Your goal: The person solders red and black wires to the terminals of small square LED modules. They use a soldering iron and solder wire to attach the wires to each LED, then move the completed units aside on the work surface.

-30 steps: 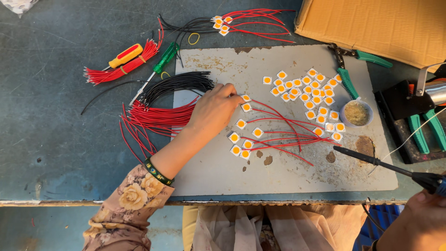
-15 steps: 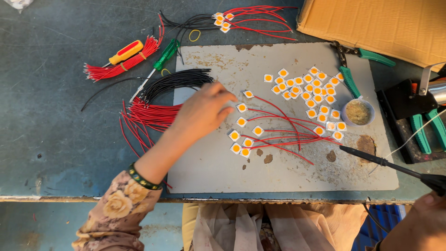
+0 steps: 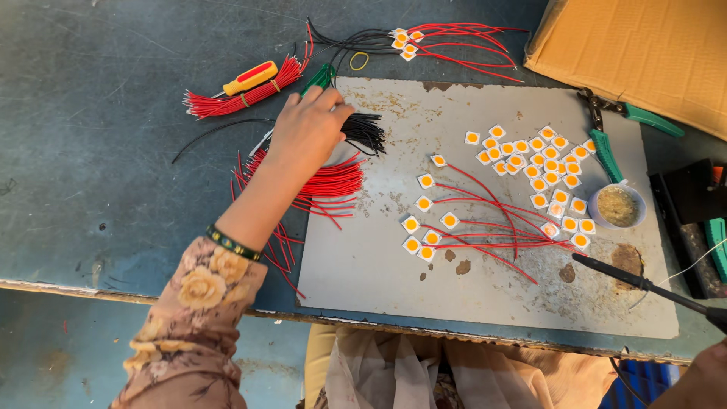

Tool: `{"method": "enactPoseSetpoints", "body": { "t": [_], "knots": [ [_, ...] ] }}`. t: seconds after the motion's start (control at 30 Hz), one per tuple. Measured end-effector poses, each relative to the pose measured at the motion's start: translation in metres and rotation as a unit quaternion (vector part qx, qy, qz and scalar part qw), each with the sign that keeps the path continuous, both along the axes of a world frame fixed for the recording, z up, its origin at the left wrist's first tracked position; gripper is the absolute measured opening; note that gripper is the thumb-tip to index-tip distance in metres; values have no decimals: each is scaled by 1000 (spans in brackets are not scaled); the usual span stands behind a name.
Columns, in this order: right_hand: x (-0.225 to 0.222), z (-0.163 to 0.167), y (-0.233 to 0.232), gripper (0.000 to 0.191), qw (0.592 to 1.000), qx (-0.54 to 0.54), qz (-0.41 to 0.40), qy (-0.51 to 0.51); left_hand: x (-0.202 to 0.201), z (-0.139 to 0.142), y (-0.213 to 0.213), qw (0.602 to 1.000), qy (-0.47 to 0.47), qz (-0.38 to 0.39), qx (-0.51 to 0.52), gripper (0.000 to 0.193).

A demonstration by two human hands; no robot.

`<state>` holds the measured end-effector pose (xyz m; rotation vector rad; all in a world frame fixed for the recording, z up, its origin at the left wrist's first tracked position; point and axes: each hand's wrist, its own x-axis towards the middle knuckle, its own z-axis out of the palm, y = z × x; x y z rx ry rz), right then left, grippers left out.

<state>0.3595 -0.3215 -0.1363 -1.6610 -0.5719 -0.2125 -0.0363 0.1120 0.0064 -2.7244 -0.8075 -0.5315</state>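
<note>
My left hand (image 3: 307,132) reaches over the left edge of a grey work board (image 3: 379,265), its fingers curled down on a bundle of short black wires (image 3: 363,130). Just below it lies a fan of loose red wires (image 3: 327,184). Several small square yellow-centred chips with red leads (image 3: 424,227) lie mid-board, and a heap of bare chips (image 3: 541,163) lies further right. My right hand (image 3: 704,379) shows only at the bottom right corner, gripping a black soldering iron (image 3: 644,284) whose tip points at the wired chips.
A small tin of paste (image 3: 617,206) and green-handled pliers (image 3: 613,113) sit at the board's right. A cardboard box (image 3: 644,45) fills the top right. A red-and-yellow screwdriver (image 3: 250,77), a tied red wire bundle (image 3: 242,97) and wired chips (image 3: 401,42) lie behind.
My left hand has moved up and left, from the wired chips across the red wires to the black wire bundle. The soldering iron has stayed almost still.
</note>
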Motion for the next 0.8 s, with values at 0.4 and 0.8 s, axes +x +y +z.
{"method": "enactPoseSetpoints", "body": {
  "t": [0.4,0.8],
  "knots": [
    [2,2,2,39,1000,-3,0,0,30,11,35,982,112,38,-148,21],
    [6,-6,-3,45,1000,-1,1,6,23,2,41,984,52,28,-166,8]
  ]
}}
